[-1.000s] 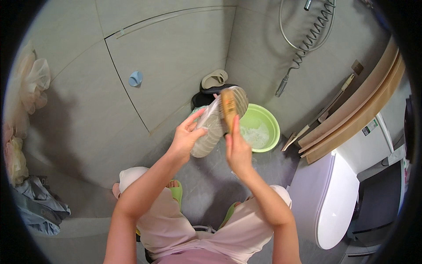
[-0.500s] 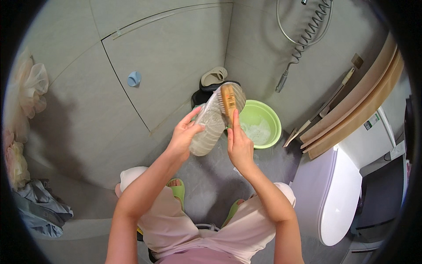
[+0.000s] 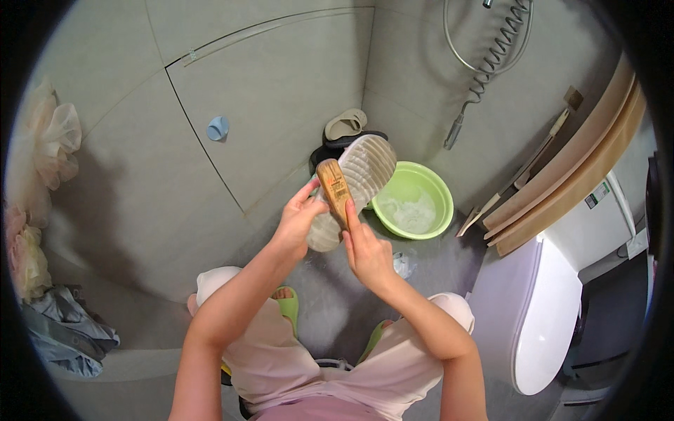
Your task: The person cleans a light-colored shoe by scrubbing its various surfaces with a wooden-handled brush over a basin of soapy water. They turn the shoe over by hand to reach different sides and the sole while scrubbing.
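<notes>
My left hand [image 3: 298, 221] grips a pale shoe [image 3: 370, 167] by its side, its ridged sole turned up toward me. In my right hand [image 3: 371, 258] is a wooden scrubbing brush [image 3: 335, 188], laid across the middle of that sole with its back facing up. The bristles are hidden beneath the wood. Just beyond and to the right of the shoe, a green basin [image 3: 447, 203] holds cloudy, sudsy water [image 3: 414, 210].
Beige and black slippers [image 3: 345, 125] lie in the far corner. A toilet [image 3: 544, 316] stands at the right, with tan boards [image 3: 562, 182] and a long-handled squeegee [image 3: 505, 186] beside it. A coiled shower hose [image 3: 484, 77] hangs on the wall. A small clear plastic piece [image 3: 404, 264] lies on the floor.
The brush has moved from the sole's far end back toward me and to the left, and its tilt has changed. The left hand keeps the shoe in nearly the same place.
</notes>
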